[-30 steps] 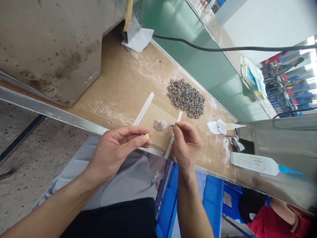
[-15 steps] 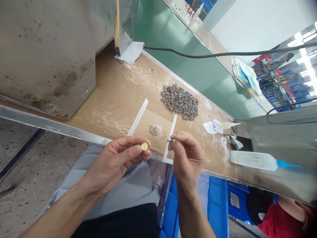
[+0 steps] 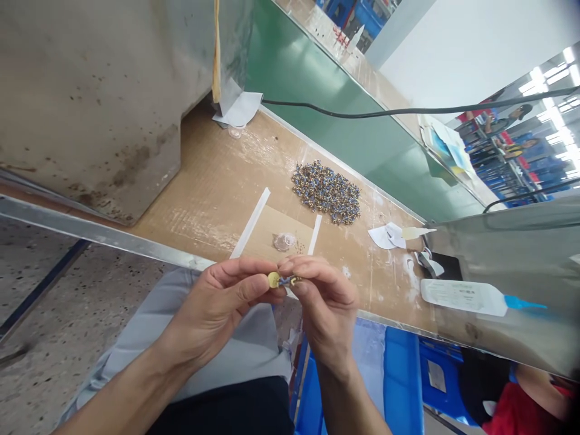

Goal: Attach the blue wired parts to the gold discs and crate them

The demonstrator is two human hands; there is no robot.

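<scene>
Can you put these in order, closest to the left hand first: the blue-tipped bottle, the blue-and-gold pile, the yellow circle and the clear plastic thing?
From the left hand, in the head view:
1. Yellow circle: held in it.
2. Clear plastic thing: just beyond, to the right.
3. Blue-and-gold pile: farther back.
4. Blue-tipped bottle: far right.

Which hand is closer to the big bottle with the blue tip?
The right hand: the blue-tipped bottle lies off to its right. The left hand is farther away, on the right hand's other side.
</scene>
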